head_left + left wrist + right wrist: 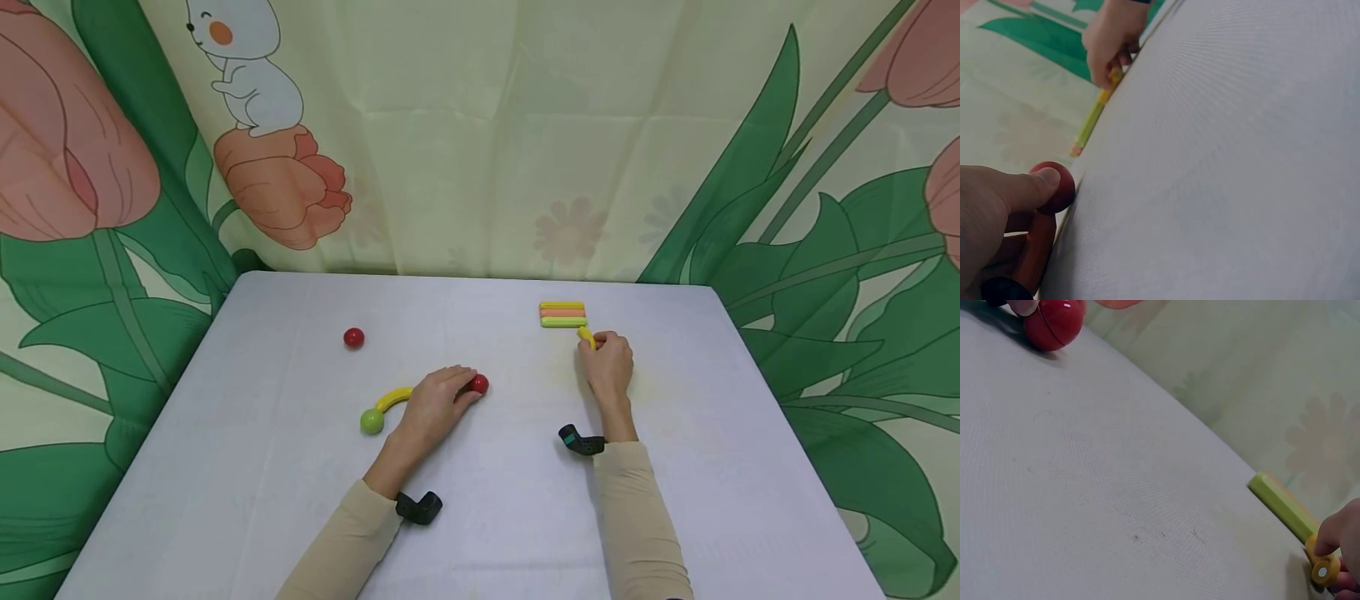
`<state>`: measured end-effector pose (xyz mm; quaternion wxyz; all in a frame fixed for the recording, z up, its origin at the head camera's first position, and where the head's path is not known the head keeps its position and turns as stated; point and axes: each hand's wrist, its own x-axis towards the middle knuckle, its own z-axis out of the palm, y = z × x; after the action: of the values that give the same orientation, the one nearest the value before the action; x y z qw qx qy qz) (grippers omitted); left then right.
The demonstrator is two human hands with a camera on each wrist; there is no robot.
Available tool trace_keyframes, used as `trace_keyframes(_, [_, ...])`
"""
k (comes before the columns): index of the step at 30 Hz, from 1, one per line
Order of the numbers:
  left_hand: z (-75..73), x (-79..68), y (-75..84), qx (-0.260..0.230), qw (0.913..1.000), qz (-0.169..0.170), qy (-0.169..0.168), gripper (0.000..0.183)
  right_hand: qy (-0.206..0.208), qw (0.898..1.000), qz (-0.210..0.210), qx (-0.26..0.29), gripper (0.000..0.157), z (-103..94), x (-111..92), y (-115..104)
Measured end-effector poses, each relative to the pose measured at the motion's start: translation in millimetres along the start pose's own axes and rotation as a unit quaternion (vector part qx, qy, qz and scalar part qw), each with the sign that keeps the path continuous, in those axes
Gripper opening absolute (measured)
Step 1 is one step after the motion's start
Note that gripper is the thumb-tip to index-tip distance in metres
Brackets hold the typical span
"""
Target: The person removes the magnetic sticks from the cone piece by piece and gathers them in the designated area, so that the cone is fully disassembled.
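My left hand (pixel 437 406) pinches a shiny red ball (pixel 480 383), the thumb lying on it in the left wrist view. A curved orange-brown piece (pixel 1036 247) adjoins that ball under the hand. On the hand's other side, a yellow curved rod (pixel 392 398) shows, touching a green ball (pixel 372 421); its far end is hidden. My right hand (pixel 607 362) grips a short yellow piece (pixel 587 337) with a pale round dot on its end in the right wrist view. This piece is right by a green stick (pixel 564 322), which lies beside an orange-pink stick (pixel 562 312) and a yellow stick (pixel 562 305).
Another red ball (pixel 353 337) lies alone at the back left of the white table (pixel 262 433). A printed curtain (pixel 465 167) hangs behind the table's far edge. Each wrist wears a black camera (pixel 420 507).
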<state>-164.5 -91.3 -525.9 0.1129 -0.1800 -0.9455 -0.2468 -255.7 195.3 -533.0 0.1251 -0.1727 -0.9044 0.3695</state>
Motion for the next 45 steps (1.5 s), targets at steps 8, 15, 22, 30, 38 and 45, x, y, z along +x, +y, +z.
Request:
trace_keyframes(8, [-2.2, -1.1, 0.5, -0.007, 0.9999, -0.006, -0.007, 0.043, 0.01, 0.999, 0.005, 0.031, 0.046, -5.9, -2.7, -7.5])
trace_keyframes(15, [-10.7, -1.4, -1.8, -0.041, 0.9982, -0.04, -0.015, 0.047, -0.006, 0.998, -0.008, 0.069, 0.047, -14.5, -10.5, -25.2])
trace_keyframes(22, [-16.0, 0.0, -8.8, -0.012, 0.9981, -0.059, 0.014, 0.039, -0.046, 0.995, -0.058, 0.065, 0.045, -10.4, -21.3, -42.2])
trace_keyframes(30, [-16.9, 0.5, -13.2, 0.023, 0.9936, -0.11, -0.007, 0.028, -0.088, 0.987, -0.125, 0.045, 0.043, 1.7, -33.9, -58.0])
trace_keyframes(38, [-14.7, 1.3, -12.7, 0.007, 0.9915, -0.13, -0.008, 0.025, -0.162, 0.974, -0.156, 0.026, 0.045, 12.2, -49.5, -72.2])
trace_keyframes(45, [-13.1, 1.6, -10.8, 0.007, 0.9897, -0.143, -0.004, 0.027, -0.202, 0.959, -0.199, 0.015, 0.043, 22.0, -63.1, -82.1])
